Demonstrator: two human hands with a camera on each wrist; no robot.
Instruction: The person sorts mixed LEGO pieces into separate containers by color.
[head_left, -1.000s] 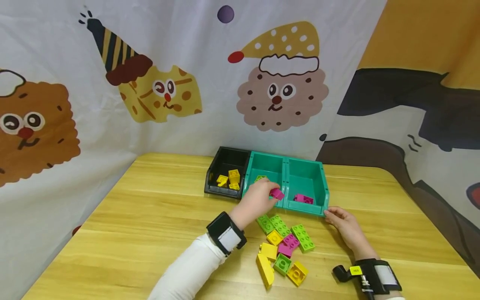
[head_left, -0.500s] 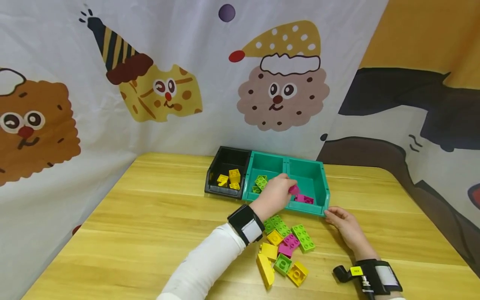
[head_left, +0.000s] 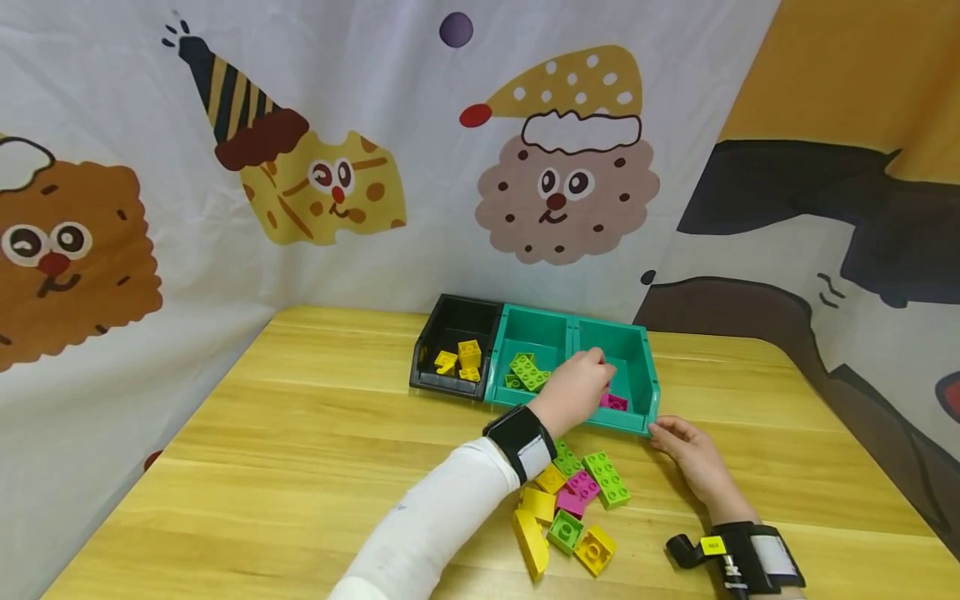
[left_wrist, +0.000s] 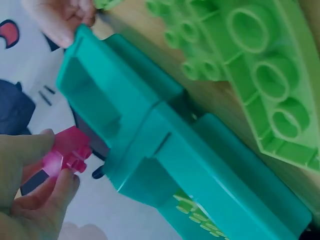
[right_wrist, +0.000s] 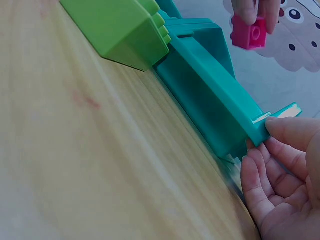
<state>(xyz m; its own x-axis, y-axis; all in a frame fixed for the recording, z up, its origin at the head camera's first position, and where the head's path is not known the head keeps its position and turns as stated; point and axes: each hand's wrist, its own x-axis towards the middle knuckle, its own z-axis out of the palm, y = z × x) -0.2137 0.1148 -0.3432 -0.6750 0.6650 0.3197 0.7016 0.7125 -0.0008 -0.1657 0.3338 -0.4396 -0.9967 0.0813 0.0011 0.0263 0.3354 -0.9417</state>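
Fingers (left_wrist: 47, 187) of the left hand (head_left: 573, 387) pinched round a small magenta plastic building brick (left_wrist: 66, 156), held in the air above the right-hand teal plastic bin (head_left: 628, 367). Seen from the right wrist as the same brick (right_wrist: 248, 32) gripped between fingertip and thumb, clear of the bin's rim. Inside that bin, another magenta brick (head_left: 613, 402) lying on the floor. Right hand (head_left: 693, 458) rested on the worktop (head_left: 300, 433), its relaxed fingers (right_wrist: 287, 131) touching the bin's near right corner, holding nothing. Joined to the left, a second teal bin (head_left: 517, 333) carrying light-green bricks (head_left: 527, 372); further left, a black plastic bin (head_left: 450, 321) with yellow bricks (head_left: 463, 358). On the wooden worktop before the bins, a loose heap of yellow, green and magenta bricks (head_left: 570, 508), among them a long light-green studded brick (head_left: 606, 477) near the right hand. Behind, a white cloth backdrop printed with cartoon biscuits (head_left: 562, 192). Black wrist straps worn on both arms, and a white sleeve on the left.
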